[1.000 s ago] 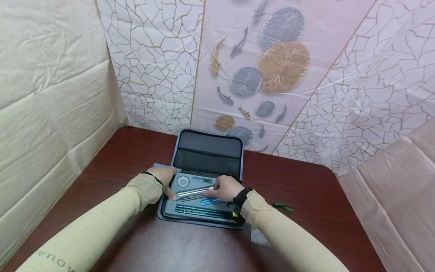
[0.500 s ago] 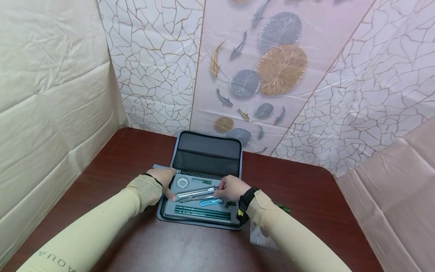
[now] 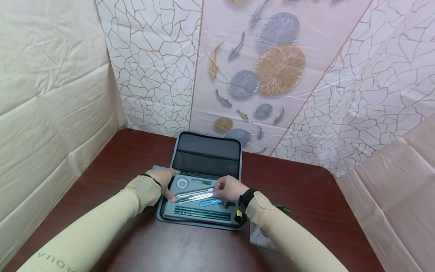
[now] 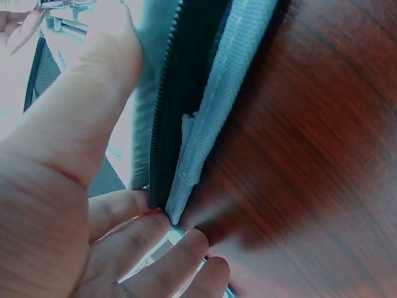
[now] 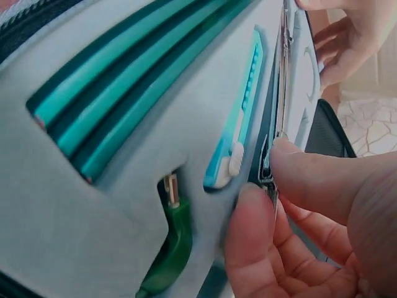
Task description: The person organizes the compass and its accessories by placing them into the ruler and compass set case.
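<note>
A zippered case (image 3: pixel 208 149) lies unzipped and spread on the table, with a grey tray (image 3: pixel 170 211) in its lower half. Thumb and fingertips of my right hand (image 3: pixel 230 187) pinch one end of a silver drawing compass (image 3: pixel 195 196), which lies slantwise over its slot. My left hand (image 3: pixel 163 183) rests on the tray's left side, thumb near the compass's other end; its fingers (image 4: pixel 139 239) touch the case's corner. Beside the compass, the tray holds a blue craft knife (image 5: pixel 236 118), a small green tool (image 5: pixel 177 245) and green pencils (image 5: pixel 118 99).
A white ring-shaped piece (image 3: pixel 182 183) and a small green piece (image 3: pixel 206 182) sit at the tray's back. To the right, partly behind my forearm, are a clear ruled plate (image 3: pixel 259 238) and green pieces (image 3: pixel 283 208). Patterned cloth (image 3: pixel 156 75) stands behind the table.
My right hand has shifted a little to the right and still pinches the compass, whose lower leg now shows brighter. My left hand stays in place.
</note>
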{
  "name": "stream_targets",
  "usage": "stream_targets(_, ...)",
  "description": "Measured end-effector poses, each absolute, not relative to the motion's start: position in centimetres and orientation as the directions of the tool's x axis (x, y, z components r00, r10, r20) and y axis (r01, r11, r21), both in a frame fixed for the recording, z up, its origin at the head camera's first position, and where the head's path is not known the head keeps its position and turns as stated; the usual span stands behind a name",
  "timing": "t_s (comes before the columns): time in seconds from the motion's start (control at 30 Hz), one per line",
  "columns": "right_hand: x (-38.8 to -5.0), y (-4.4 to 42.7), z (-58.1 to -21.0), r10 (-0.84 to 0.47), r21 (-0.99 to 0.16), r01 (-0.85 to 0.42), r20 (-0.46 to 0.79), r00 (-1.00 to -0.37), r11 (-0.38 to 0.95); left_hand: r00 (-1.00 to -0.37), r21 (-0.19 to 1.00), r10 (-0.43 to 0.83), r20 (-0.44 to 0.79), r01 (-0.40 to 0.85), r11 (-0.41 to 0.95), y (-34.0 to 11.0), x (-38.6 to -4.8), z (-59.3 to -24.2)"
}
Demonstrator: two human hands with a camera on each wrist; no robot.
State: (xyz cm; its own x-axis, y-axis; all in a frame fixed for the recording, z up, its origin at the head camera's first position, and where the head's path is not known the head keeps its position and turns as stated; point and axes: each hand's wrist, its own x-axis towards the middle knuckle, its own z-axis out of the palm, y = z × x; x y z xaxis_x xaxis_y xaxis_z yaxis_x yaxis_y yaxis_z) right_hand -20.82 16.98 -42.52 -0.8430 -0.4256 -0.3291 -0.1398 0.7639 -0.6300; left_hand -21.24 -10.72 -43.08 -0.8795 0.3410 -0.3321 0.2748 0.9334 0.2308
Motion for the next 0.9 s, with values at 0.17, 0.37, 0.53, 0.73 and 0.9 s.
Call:
stream_targets(0.17, -20.7, 16.6, -42.6, -0.41, -0.62, -0.148, -0.304, -0.86, 0.77, -0.885, 0.232, 0.344, -0.314, 0.28, 0.931, -10.9, -21.4, -43.4)
stream_targets(0.37, -20.6, 16.1, -43.0, -0.372, -0.562, -0.164, -0.277, -0.886, 0.81, -0.907, 0.202, 0.315, -0.279, 0.265, 0.943, -10.7, -21.0, -43.7)
stream_targets(0.53, -20.7, 16.0, -43.2, -0.33, -0.533, -0.132, -0.294, -0.897, 0.836, -0.921, 0.179, 0.306, -0.242, 0.268, 0.947, -10.2, -20.7, -43.6)
stream_targets(0.73, -20.7, 15.8, -43.2, -0.322, -0.546, -0.124, -0.283, -0.903, 0.829, -0.924, 0.167, 0.307, -0.228, 0.274, 0.947, -10.1, -20.4, -43.8)
stream_targets(0.9, -20.3, 15.4, -43.2, -0.336, -0.554, -0.154, -0.244, -0.91, 0.818, -0.927, 0.164, 0.298, -0.227, 0.265, 0.95, -9.9, -20.3, -43.6)
